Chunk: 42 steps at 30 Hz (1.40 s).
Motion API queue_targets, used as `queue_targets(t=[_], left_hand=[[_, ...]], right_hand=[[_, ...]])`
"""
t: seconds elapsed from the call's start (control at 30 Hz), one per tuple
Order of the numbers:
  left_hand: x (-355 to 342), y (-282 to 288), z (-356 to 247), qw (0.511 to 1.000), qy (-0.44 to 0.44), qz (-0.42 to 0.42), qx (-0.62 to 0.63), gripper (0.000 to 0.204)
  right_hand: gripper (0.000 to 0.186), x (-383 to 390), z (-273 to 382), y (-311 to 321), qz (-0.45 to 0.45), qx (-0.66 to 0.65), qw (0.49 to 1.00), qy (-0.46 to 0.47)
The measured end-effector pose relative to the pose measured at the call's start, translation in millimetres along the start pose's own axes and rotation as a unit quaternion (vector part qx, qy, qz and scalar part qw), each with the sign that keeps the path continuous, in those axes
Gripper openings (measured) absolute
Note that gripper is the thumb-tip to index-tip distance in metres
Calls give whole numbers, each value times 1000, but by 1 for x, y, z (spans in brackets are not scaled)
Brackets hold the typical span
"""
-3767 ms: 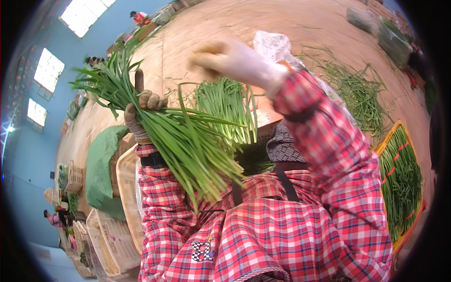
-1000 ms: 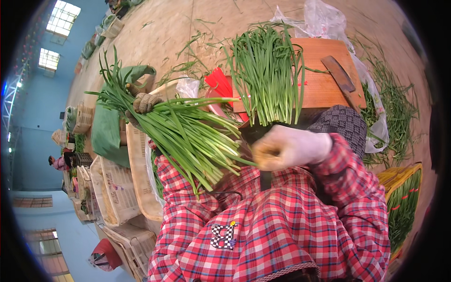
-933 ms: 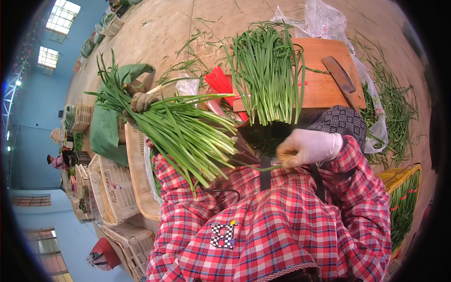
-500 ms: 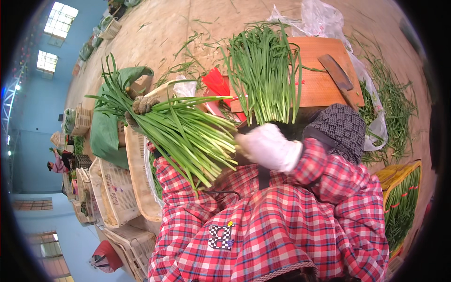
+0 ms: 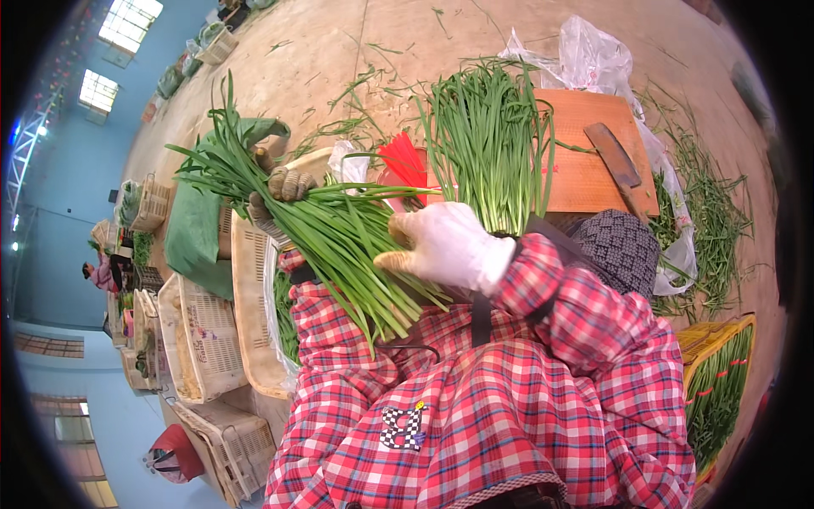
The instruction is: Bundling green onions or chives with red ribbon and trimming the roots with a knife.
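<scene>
My left hand (image 5: 287,188), in a grey-brown knit glove, is closed around a loose bunch of garlic chives (image 5: 326,233). The leaves stick out to the upper left and the pale stem ends point to the lower right. My right hand (image 5: 454,246), in a white glove with stained fingertips, is at the stem side of this bunch, its thumb and fingers apart. Beyond it, another thick bundle of garlic chives (image 5: 487,153) lies with stems toward me, partly over an orange-brown board (image 5: 585,182). A cleaver (image 5: 615,157) rests on the board's right side.
Red strips (image 5: 404,161) lie left of the bundle. A clear plastic bag (image 5: 593,51) and scattered trimmings (image 5: 708,199) are beyond and right of the board. A yellow crate (image 5: 691,343) of chives stands at right. Pale plastic crates (image 5: 254,314) and a green sack (image 5: 191,242) stand at left.
My right hand has moved left from beside the stem ends onto the held bunch, its fingers now spread. The left hand still grips the chives. The whole view has shifted slightly.
</scene>
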<state>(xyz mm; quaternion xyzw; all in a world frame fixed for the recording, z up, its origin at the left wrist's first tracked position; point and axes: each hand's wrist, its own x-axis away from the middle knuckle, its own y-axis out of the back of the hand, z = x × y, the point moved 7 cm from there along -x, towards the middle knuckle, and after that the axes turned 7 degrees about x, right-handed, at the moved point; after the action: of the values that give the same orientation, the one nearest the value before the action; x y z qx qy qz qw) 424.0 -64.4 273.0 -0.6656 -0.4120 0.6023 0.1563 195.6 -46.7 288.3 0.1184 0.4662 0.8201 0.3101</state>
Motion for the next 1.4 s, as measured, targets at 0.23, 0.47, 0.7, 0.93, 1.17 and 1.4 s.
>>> queue_targets(t=[0.23,0.47,0.7,0.93,1.17,1.4], left_hand=[[12,13,-7,995,-54,-68,40,61],[23,21,-14,998,-29,-44,-18,57],[32,40,-49,995,-52,-84,26,25],[37,60,-43,926,-31,-320,-198,28],[36,45,-45,887,-130,-399,-192,24],[30,45,-40,887,-104,-411,-181,26]], right_hand=[[22,-2,-34,-15,-79,-263,960,-60],[26,20,-17,-7,134,-560,817,23],[40,104,-83,-10,291,-2,955,-61],[32,9,-40,-17,-14,43,999,-18],[22,59,-82,4,54,-24,991,-122],[34,53,5,2,-59,27,989,133]])
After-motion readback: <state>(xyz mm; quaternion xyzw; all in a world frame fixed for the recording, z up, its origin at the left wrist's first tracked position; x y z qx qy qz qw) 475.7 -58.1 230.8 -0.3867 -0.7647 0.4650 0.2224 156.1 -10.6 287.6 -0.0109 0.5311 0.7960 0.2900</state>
